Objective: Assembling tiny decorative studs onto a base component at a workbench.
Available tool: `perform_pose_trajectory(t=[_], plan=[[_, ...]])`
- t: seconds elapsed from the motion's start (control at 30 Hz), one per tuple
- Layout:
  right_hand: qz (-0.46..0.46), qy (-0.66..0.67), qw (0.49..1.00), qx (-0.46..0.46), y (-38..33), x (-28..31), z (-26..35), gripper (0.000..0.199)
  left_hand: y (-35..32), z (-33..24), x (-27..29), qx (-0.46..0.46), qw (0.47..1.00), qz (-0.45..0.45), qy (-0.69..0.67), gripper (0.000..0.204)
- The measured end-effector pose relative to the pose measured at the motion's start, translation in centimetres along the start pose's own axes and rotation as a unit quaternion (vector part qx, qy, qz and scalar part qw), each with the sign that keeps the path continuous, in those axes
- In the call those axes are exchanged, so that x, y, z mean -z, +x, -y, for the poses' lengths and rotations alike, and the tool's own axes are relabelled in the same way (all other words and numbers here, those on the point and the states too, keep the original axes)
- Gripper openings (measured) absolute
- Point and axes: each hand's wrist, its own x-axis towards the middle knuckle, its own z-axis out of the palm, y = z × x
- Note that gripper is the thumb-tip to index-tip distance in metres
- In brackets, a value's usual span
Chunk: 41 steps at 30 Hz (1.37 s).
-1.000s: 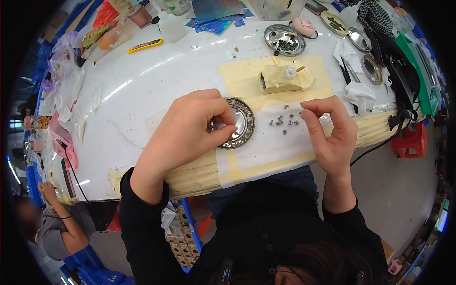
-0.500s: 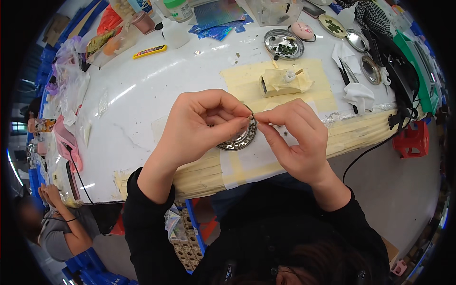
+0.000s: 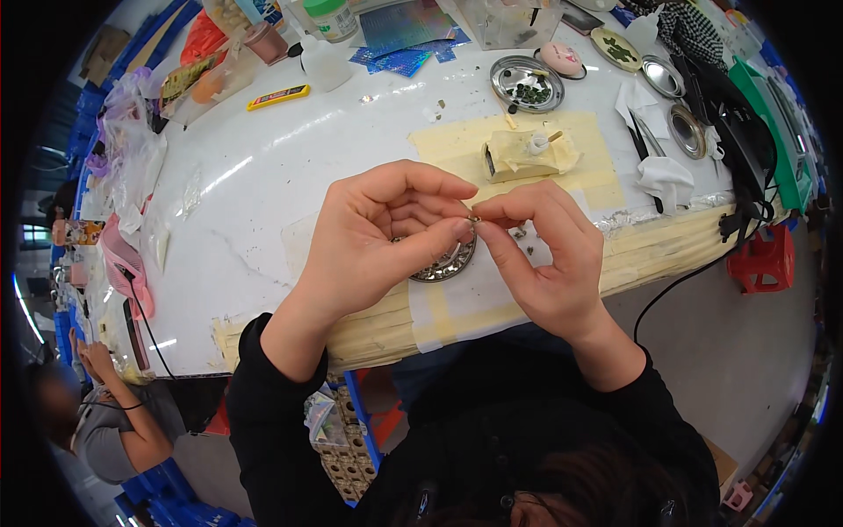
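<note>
Above a round metal dish [image 3: 446, 269] of small shiny pieces, my two hands meet at the fingertips. My right hand [image 3: 551, 255] pinches a tiny metal piece [image 3: 474, 220] between thumb and index finger; its exact kind is too small to make out. My left hand [image 3: 373, 233] is beside it, index finger lifted away from the thumb and the other fingers curled. The left thumb tip lies close to the piece; I cannot tell whether it touches. Part of the dish is hidden by my left hand. A few tiny bits [image 3: 529, 250] lie on the white paper under my right hand.
Beyond my hands stands a tape-covered block [image 3: 531, 154]. Farther back are a metal dish of dark green bits [image 3: 527, 85] and a yellow box [image 3: 278, 97]. Tweezers [image 3: 638, 136] and crumpled tissue [image 3: 665, 183] lie at right. A co-worker [image 3: 123, 422] sits at lower left.
My left index finger has lifted away from its thumb, opening that pinch. The tiny metal piece shows at my right fingertips, and both hands have barely shifted otherwise.
</note>
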Motion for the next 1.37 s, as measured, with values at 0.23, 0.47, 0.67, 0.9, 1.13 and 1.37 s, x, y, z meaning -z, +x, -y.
perform_pose_trajectory(t=[0.23, 0.47, 0.67, 0.9, 1.13, 1.37], plan=[[0.006, 0.012, 1.0, 0.02, 0.1, 0.3, -0.4, 0.011, -0.2, 0.1, -0.2, 0.005, 1.0, 0.001, -0.012, 0.02], [0.028, 0.115, 0.991, -0.057, -0.3, 0.5, -0.7, 0.007, -0.2, 0.5, 0.1, -0.123, 0.98, 0.006, 0.155, 0.016], [0.073, 0.178, 0.974, -0.123, -0.6, 0.9, -0.5, 0.007, -0.1, 0.2, -0.5, -0.196, 0.951, -0.028, 0.24, 0.017], [0.082, 0.16, 0.978, -0.103, -0.5, 1.1, -0.6, 0.008, -0.1, 0.2, -0.2, -0.207, 0.948, -0.006, 0.243, 0.018], [0.04, 0.146, 0.987, -0.059, -0.2, 0.8, -0.8, 0.008, -0.1, 0.2, -0.1, -0.217, 0.945, -0.003, 0.245, 0.018], [0.022, 0.15, 0.985, -0.081, -0.4, 0.9, -1.2, 0.015, -0.1, 0.1, -0.2, -0.266, 0.907, -0.032, 0.326, 0.02]])
